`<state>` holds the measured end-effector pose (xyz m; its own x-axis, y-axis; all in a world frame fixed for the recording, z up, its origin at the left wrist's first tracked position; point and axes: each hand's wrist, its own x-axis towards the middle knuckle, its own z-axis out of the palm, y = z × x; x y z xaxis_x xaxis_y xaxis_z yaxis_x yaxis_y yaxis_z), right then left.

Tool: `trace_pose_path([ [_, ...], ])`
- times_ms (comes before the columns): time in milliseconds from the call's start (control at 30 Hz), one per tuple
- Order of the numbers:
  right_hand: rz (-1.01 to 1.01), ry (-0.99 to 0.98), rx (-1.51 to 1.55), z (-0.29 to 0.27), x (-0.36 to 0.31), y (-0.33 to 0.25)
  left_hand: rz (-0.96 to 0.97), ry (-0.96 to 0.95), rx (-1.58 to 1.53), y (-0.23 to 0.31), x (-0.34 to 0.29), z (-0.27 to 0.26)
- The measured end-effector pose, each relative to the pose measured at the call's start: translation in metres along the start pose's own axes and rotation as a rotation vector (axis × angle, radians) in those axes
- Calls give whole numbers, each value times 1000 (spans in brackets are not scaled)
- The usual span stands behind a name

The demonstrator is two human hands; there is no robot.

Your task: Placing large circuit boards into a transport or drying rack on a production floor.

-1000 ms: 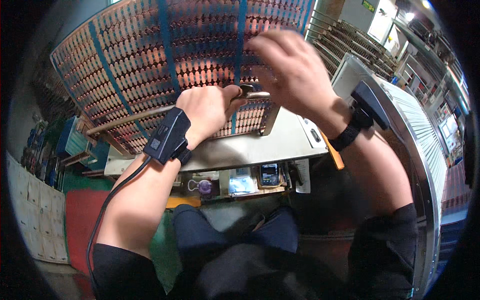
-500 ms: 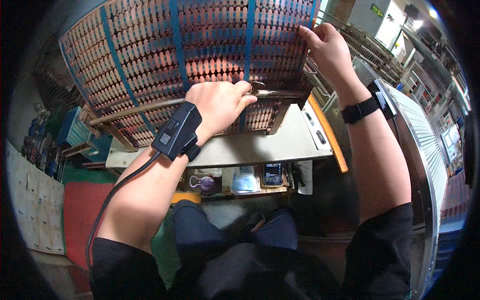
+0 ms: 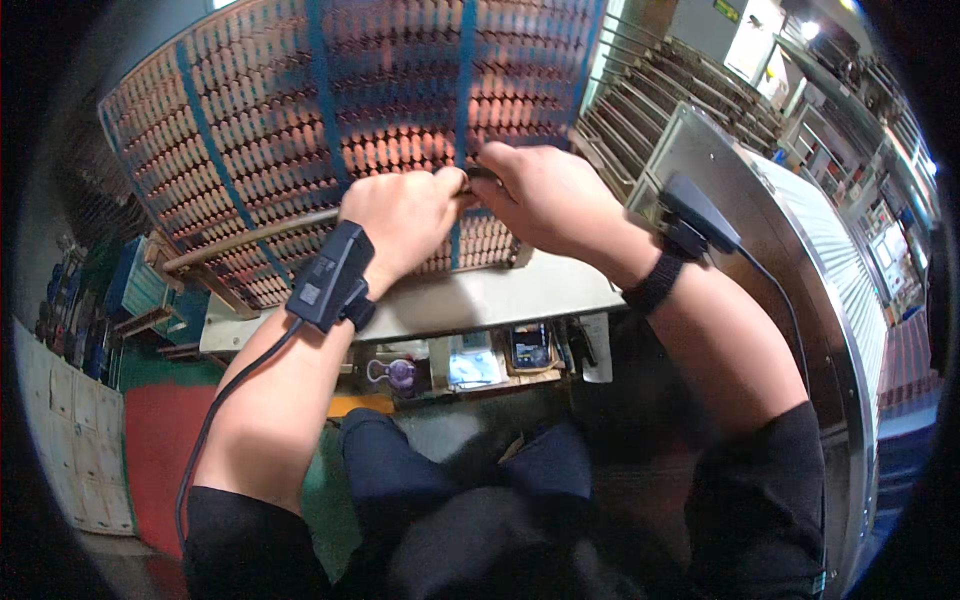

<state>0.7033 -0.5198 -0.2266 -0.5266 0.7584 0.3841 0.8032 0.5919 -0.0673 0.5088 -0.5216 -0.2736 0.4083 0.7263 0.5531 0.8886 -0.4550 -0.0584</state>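
A tall panel (image 3: 390,70) leans upright in front of me, covered in rows of small copper-coloured shapes and crossed by blue strips. A slim metal bar (image 3: 250,240) runs across its lower part. My left hand (image 3: 400,215) is closed over the bar, thumb and fingers pressed together at a small dark piece (image 3: 476,178) mostly hidden by fingers. From the right, my right hand (image 3: 560,200) meets it there, fingers bent in and thumb tip at the same piece; what it grips is hidden. The panel and bar stand on a pale tabletop (image 3: 400,315).
Under the tabletop, a shelf holds a purple-lidded bottle (image 3: 400,374), a blue-and-white packet (image 3: 474,368) and a dark phone-like device (image 3: 530,348). A metal-sided machine (image 3: 700,150) stands close on the right, with slatted racks (image 3: 680,85) behind. Pale lockers (image 3: 75,420) line the left.
My right hand has let go of the panel's right edge and come down and left to my left hand at the bar. The view has shifted slightly; my left hand stays at the bar.
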Motion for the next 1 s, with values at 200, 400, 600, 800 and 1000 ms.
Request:
trace_pose_path([
  [200, -11, 102, 118, 3, 13, 5, 17, 6, 79, 7, 4, -3],
  [400, -311, -51, -222, -12, 24, 12, -11, -50, 52, 7, 4, -2],
  [600, -353, -161, -259, -26, 32, 6, -45, -81, 36, 1, 4, 4],
  [800, -375, -185, -353, -27, 34, -3, -4, -16, 52, -1, 2, 3],
  [1000, -383, 18, -259, -7, 34, 5, 65, 46, 74, 3, 4, 4],
])
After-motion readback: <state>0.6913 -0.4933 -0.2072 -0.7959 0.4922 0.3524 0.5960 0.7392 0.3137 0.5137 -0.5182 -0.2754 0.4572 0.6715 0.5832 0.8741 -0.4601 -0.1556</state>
